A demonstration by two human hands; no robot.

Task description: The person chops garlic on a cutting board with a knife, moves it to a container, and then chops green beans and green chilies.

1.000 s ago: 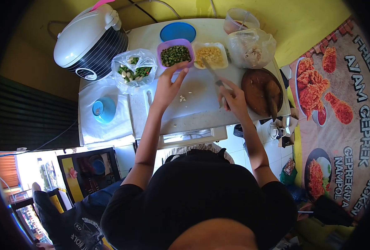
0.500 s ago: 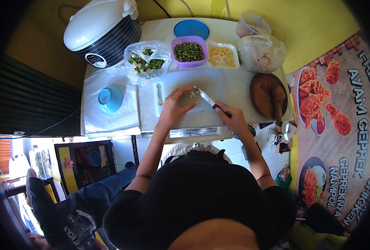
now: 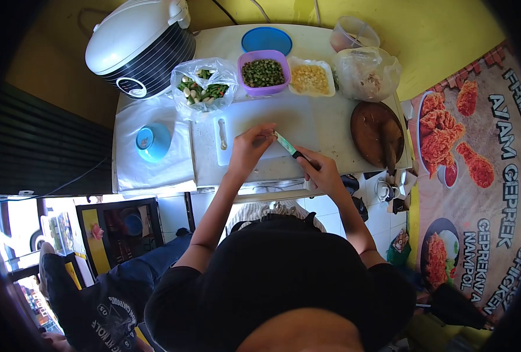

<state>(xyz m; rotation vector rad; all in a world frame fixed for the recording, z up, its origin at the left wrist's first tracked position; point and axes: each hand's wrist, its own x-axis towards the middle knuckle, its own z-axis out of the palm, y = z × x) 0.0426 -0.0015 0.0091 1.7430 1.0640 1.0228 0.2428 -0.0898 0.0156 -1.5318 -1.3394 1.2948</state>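
We take this for the cooking corner of a small fried-chicken eatery: banner [image 3: 463, 170] lettered "AYAM GEPREK" with pictured fried chicken, rice cooker [image 3: 142, 48], stone mortar [image 3: 376, 135] and tubs of chopped food, purple [image 3: 263, 90] and white [image 3: 312, 91], on one desk [image 3: 331, 126].

Our right hand [image 3: 324, 173] grips a knife [image 3: 288, 146] by its dark handle, blade angled toward our left hand [image 3: 251, 148], whose fingers are bent near the tip, over a white cutting board [image 3: 298, 120]. On the far side we see a purple container [image 3: 263, 90] of chopped greens between a clear bag [image 3: 197, 108] at left and a white tray [image 3: 330, 92] at right.
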